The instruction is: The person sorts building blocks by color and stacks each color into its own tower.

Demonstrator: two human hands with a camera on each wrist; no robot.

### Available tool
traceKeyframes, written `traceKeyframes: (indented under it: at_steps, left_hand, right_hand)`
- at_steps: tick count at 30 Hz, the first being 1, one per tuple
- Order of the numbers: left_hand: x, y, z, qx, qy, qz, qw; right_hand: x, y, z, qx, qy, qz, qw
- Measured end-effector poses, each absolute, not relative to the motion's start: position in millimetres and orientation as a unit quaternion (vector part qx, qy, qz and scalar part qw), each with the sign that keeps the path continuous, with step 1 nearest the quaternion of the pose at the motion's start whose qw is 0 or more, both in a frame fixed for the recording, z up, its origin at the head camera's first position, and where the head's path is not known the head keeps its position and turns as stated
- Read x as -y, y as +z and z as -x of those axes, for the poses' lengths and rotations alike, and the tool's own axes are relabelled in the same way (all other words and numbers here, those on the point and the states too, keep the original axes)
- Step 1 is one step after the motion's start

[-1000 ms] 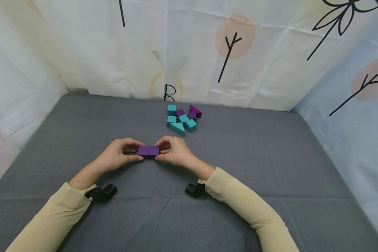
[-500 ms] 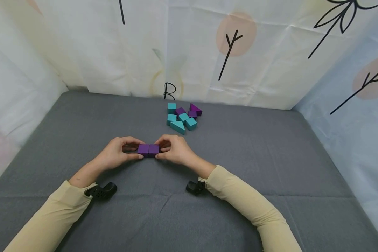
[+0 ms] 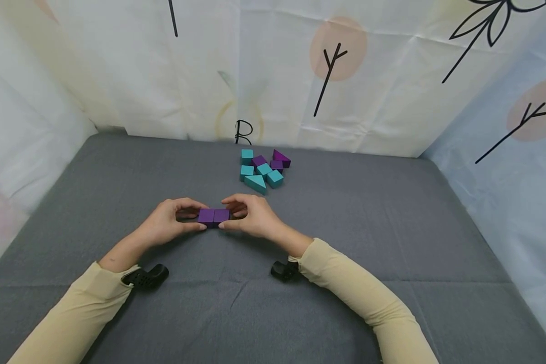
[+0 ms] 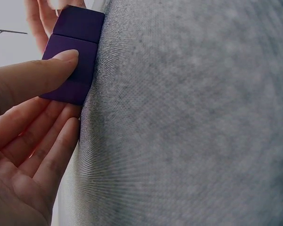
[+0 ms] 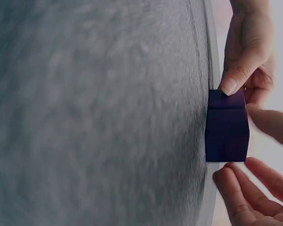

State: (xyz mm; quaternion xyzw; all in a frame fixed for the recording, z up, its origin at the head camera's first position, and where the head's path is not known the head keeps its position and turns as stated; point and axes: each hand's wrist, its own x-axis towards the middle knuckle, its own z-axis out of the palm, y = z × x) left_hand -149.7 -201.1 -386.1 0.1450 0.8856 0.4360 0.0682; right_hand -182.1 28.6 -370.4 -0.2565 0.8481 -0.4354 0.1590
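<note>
Two purple cubes sit side by side, touching, on the grey cloth. My left hand [image 3: 166, 222] pinches the left purple cube [image 3: 206, 216], its thumb on the near face, as the left wrist view shows. Around the right purple cube [image 3: 221, 216] my right hand [image 3: 253, 218] is spread, thumb in front and fingers behind. In the right wrist view the thumb [image 5: 273, 126] and fingers [image 5: 245, 188] stand apart from that cube, with a gap showing. The left fingertips behind the left cube are partly hidden.
Beyond the hands lies a cluster of loose blocks: several teal cubes [image 3: 275, 178], a teal triangle [image 3: 256, 184], two purple blocks [image 3: 276, 165] and a purple triangle [image 3: 281, 158]. A patterned white curtain [image 3: 273, 91] borders the back of the grey cloth surface [image 3: 368, 217].
The right hand's thumb and fingers have parted from the right purple cube, spreading wider. Left hand and both cubes keep their places; the head view shifts slightly.
</note>
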Motion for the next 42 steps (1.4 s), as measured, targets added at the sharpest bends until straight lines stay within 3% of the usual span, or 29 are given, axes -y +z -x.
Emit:
traceKeyframes:
  at_steps: [31,42]
  left_hand:
    - [204,-386,149,-0.884,0.439,-0.138,0.082]
    - [205,-387,150,-0.883,0.440,-0.141,0.080]
  right_hand:
    - [-97,-363,224,-0.872,-0.457,0.176,-0.024]
    - [-108,-363,247,-0.897,-0.416,0.146,-0.039]
